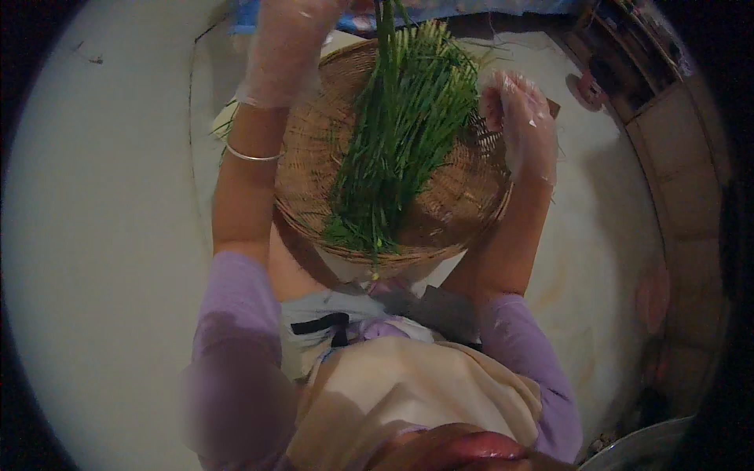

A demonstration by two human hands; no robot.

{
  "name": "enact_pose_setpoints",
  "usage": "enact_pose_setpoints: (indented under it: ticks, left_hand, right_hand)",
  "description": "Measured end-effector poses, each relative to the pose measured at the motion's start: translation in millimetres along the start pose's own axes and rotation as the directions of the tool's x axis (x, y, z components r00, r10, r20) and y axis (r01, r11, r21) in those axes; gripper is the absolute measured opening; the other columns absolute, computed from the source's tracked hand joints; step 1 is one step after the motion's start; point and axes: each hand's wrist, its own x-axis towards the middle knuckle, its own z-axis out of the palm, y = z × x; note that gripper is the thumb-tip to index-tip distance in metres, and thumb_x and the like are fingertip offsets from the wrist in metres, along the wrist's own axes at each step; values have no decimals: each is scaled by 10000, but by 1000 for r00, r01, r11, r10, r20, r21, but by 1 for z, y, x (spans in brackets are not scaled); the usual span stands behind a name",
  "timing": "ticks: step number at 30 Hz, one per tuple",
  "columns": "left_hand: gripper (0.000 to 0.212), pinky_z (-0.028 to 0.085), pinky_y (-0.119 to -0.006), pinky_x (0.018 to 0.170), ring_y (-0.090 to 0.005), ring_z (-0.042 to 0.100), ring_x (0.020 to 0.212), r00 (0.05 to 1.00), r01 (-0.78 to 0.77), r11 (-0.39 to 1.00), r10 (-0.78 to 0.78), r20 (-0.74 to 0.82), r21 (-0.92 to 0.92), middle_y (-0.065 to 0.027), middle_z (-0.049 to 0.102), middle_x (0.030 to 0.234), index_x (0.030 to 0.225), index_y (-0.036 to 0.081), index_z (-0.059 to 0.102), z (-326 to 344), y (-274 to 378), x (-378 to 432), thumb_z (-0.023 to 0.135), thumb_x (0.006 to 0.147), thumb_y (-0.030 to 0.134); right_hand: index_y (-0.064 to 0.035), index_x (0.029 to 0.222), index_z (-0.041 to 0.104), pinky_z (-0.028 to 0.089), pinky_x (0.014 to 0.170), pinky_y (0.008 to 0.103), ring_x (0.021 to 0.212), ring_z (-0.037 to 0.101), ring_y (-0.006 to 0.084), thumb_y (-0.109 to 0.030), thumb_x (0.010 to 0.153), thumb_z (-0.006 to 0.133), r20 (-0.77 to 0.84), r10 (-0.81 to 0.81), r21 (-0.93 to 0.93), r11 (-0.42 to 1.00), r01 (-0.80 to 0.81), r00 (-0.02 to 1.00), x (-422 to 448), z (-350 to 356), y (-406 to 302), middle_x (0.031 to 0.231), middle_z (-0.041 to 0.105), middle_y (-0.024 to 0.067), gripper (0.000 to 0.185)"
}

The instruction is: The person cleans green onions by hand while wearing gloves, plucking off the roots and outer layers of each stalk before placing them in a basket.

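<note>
A round wicker basket (pixel 318 135) lies before me, with a thick heap of long green leaves, likely garlic chives (pixel 406 118), across it. Their pale stem ends point to the far right. My left hand (pixel 294 47), in a clear plastic glove, reaches past the basket's far left side, its fingers partly cut off by the top of the picture. A few chive leaves (pixel 386 35) rise from the heap to those fingers and seem held there. My right hand (pixel 521 115), also gloved, is over the basket's right rim with curled fingers; whether anything is inside them is hidden.
Pale floor (pixel 112 206) surrounds the basket. Blue patterned material (pixel 471 7) runs along the far edge. Wooden shelving (pixel 671 129) borders the right side, and a rounded container rim (pixel 642 438) shows at lower right. Loose leaf bits (pixel 224 126) lie left of the basket.
</note>
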Motion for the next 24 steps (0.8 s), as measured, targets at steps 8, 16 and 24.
enact_pose_setpoints:
  ticks: [8, 16, 24]
  left_hand:
    - [388, 597, -388, 825, -256, 702, 970, 861, -494, 852, 508, 41, -174, -165, 690, 1100, 1185, 42, 613, -53, 73, 28, 595, 967, 363]
    - [342, 487, -272, 616, -101, 549, 672, 999, -33, 998, 30, 36, 62, 1, 581, 798, 1096, 39, 617, -25, 30, -13, 632, 942, 344]
    - [306, 465, -253, 651, -86, 523, 700, 975, 209, 978, -206, 86, -24, 35, 538, 780, 1000, 57, 621, -33, -24, -35, 646, 923, 352]
  right_hand:
    - [-8, 1189, 638, 470, 922, 319, 1013, 630, 191, -309, 949, 595, 298, -249, 258, 950, 173, 921, -4, 37, 8, 1095, 693, 106, 388]
    - [47, 1185, 633, 500, 943, 380, 1024, 660, 280, -328, 940, 588, 337, -251, 321, 937, 139, 908, -22, 50, -12, 1126, 675, 182, 450]
    - [80, 1157, 627, 536, 847, 390, 926, 686, 281, -354, 940, 567, 495, -78, 214, 976, -34, 865, -28, 59, 0, 1072, 678, 179, 488]
